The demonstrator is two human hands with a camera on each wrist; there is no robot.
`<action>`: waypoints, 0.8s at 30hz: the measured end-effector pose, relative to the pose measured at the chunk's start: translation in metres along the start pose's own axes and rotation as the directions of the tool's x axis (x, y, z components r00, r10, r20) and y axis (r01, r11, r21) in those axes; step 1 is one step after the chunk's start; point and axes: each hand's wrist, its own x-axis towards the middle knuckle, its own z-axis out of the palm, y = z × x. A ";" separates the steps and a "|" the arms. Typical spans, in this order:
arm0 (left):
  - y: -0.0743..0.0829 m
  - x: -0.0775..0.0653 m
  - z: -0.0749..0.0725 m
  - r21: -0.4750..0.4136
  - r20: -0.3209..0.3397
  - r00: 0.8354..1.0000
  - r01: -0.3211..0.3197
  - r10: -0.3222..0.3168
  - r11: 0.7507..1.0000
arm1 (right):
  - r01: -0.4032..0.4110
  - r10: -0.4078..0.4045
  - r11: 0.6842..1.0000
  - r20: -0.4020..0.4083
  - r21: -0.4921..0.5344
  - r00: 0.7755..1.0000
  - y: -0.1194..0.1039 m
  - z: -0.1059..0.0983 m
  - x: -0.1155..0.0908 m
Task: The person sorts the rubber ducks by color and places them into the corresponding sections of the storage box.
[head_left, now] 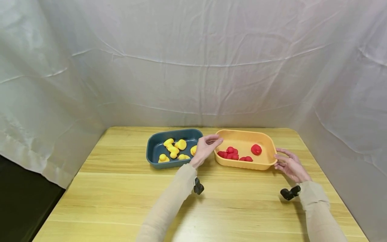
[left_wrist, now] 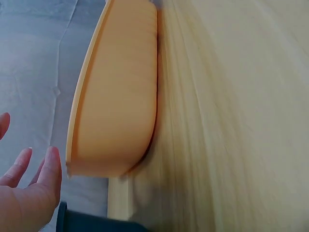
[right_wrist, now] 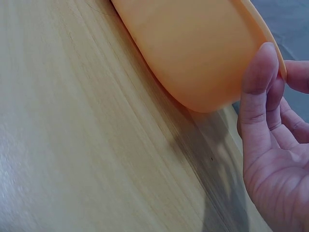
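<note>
An orange plastic bin (head_left: 242, 165) stands on the table with several red rubber ducks (head_left: 232, 153) inside, one of them apart toward its right side. My right hand (head_left: 291, 168) is at the bin's right end, pinching its rim; in the right wrist view the thumb (right_wrist: 260, 72) lies against the outer wall. At the other end is my left hand (head_left: 205, 149), its fingers extended close to the rim. The left wrist view shows a gap between those fingers (left_wrist: 50, 169) and the orange wall. Beneath that hand, a dark blue bin (head_left: 169, 164) is partly covered.
Several yellow rubber ducks (head_left: 180, 144) lie in the dark blue bin, left of the orange one. Both bins are near the back of the wooden table (head_left: 121, 198). White cloth (head_left: 205, 84) hangs behind and at both sides.
</note>
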 end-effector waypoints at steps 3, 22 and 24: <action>-0.001 -0.005 -0.009 0.002 -0.003 1.000 -0.001 0.001 1.000 | 0.002 -0.002 1.000 0.000 -0.009 1.000 0.000 0.000 -0.001; 0.006 -0.042 -0.134 0.130 -0.140 0.989 -0.029 0.047 0.991 | 0.046 -0.241 0.779 -0.231 -0.626 0.942 -0.003 0.016 0.001; 0.006 -0.045 -0.153 0.160 -0.159 0.986 -0.026 0.051 0.987 | 0.026 -0.288 0.674 -0.230 -0.738 0.929 -0.004 0.020 0.002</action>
